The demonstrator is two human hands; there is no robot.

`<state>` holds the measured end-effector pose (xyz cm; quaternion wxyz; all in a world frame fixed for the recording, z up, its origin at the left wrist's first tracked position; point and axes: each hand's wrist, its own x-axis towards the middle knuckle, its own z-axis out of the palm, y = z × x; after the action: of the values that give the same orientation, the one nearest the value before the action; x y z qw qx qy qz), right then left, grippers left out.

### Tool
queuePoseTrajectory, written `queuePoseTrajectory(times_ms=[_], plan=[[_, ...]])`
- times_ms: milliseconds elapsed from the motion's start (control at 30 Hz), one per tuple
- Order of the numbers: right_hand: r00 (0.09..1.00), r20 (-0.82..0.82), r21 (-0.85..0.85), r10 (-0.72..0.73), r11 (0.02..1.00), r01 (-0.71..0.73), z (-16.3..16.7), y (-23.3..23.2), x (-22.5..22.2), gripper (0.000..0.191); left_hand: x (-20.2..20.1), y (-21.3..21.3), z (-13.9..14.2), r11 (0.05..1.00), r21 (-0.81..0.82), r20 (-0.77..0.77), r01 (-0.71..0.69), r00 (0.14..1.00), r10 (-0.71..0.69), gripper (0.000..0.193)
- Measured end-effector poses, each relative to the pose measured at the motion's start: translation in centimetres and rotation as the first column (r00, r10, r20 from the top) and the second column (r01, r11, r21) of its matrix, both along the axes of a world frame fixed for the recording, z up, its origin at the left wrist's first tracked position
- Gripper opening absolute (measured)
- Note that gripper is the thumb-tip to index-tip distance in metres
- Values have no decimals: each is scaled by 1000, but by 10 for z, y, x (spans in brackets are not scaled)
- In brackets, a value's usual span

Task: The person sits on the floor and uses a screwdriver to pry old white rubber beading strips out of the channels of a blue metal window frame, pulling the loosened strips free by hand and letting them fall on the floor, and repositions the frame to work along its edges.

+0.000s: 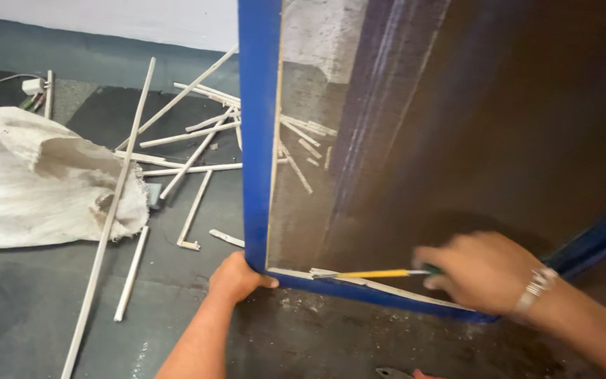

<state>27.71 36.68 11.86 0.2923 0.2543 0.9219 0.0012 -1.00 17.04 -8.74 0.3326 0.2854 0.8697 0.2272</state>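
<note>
A screwdriver with a yellow shaft and a green handle lies almost level along the bottom edge of a blue-framed mirror, its tip at a thin pale strip of wooden beading that runs along the inside of the frame's lower rail. The right hand is closed around the handle, a silver metal wristband on its wrist. The left hand grips the frame's lower left corner, thumb wrapped over the front edge. The mirror stands upright on a dark grey floor, and its dusty glass reflects pale sticks. To the left, many thin wooden strips lie scattered across the floor, some crossing one another. Further left, a crumpled white woven sack lies under one long strip. Small pale debris speckles the floor just below the frame.
</note>
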Motion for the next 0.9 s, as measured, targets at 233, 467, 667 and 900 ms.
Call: queuePoseTrajectory(times_ms=[233, 467, 667, 900], plan=[[644, -750, 32, 151, 981, -193, -189, 28, 102, 37, -3, 3, 1, 998, -59, 55, -36, 998, 39, 57], [806, -588, -133, 69, 974, -181, -168, 22, 40, 39, 0, 2, 3, 998, -53, 35, -32, 999, 34, 58], [965, -161, 90, 206, 977, -193, 1, -37, -60, 19, 1, -1, -1, 998, -46, 43, -39, 998, 41, 58], [817, -139, 296, 560, 811, -505, 73, -138, -171, 10, 12, -9, 6, 995, 90, 0, -51, 999, 51, 70]])
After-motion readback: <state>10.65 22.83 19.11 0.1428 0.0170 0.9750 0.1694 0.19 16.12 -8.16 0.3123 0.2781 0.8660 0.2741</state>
